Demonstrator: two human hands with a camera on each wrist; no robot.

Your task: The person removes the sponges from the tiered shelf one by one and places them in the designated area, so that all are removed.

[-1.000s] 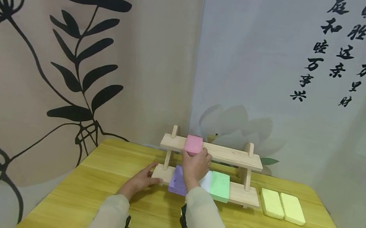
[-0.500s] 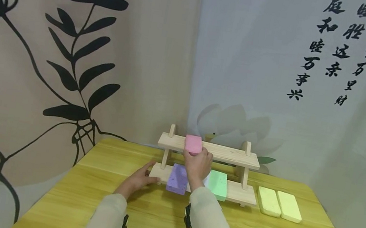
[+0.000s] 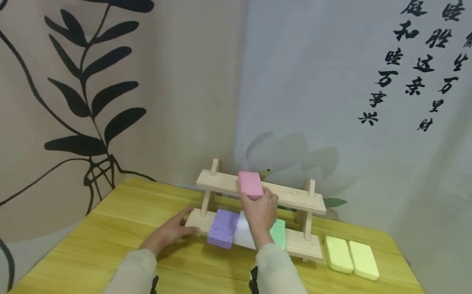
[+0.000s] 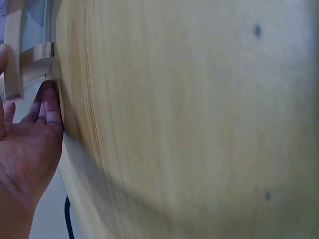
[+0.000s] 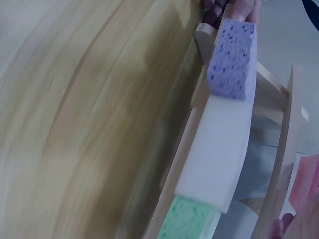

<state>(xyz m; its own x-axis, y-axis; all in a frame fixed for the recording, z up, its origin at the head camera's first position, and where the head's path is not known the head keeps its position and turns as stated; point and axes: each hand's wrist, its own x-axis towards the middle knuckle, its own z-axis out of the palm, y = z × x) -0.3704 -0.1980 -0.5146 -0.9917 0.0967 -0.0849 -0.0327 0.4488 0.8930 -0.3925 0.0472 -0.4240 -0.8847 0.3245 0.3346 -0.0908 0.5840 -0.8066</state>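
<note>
In the head view my right hand (image 3: 260, 212) pinches a pink sponge (image 3: 250, 184) by its lower end. The sponge is tilted and overlaps the upper board of a two-tier wooden shelf (image 3: 295, 197). My left hand (image 3: 169, 232) holds the left end of the lower board, thumb in front, other fingers behind. Its fingers (image 4: 50, 102) appear beside the board's end in the left wrist view. A purple sponge (image 5: 232, 59), a white sponge (image 5: 214, 149) and a green sponge (image 5: 187, 219) lie side by side on the lower board. My right forearm partly hides the green one.
Two pale yellow sponges (image 3: 351, 258) lie on the wooden table (image 3: 203, 287) just right of the shelf. Behind the table hangs a curtain (image 3: 190, 82) with plant prints and black characters.
My right hand has shifted the pink sponge slightly right along the upper board and tilted it. More of the white sponge shows now. The left hand stays at the shelf's end.
</note>
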